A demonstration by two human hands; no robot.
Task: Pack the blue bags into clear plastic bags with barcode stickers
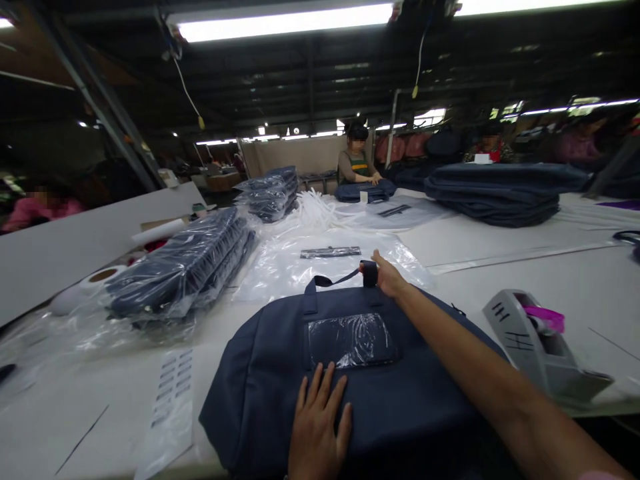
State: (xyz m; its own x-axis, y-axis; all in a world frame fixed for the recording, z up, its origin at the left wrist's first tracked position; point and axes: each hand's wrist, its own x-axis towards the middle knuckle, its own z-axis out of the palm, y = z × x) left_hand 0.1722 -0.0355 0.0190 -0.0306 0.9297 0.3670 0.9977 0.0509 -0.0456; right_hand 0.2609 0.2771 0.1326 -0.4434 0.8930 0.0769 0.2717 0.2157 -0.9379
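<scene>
A navy blue fabric bag lies flat on the white table in front of me. A small plastic-wrapped dark item rests on top of it. My left hand lies flat on the near part of the bag, fingers spread. My right hand reaches across to the bag's far edge and grips the padded wrap of its handle; the strap loops off to the left.
Clear plastic bags with a dark strip lie beyond the bag. Stacks of bagged navy bags sit at left, a folded pile at back right. A grey tape dispenser stands at right. A label sheet lies left. A person works opposite.
</scene>
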